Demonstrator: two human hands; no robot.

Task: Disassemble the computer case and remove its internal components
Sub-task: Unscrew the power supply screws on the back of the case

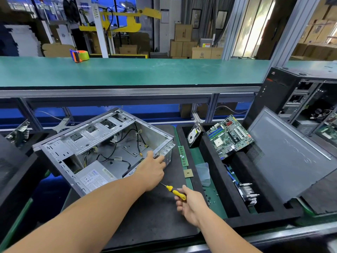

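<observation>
Since the motherboard, hard drive, memory stick, chip and cooler are already out on the right, this teardown looks mostly done. Power supply and cables still sit in the case on the black mat. Left hand grips the case's near corner, right hand is wrapped round a yellow screwdriver. Trays crowd the right; room's toward the front.

Computer case: bare sheet metal, dull grey, perforated. Screwdriver in right hand: glossy yellow-black plastic handle, thin metal shaft. Mat beneath: matt black, faintly rough. Storage box beyond: clear plastic.
</observation>
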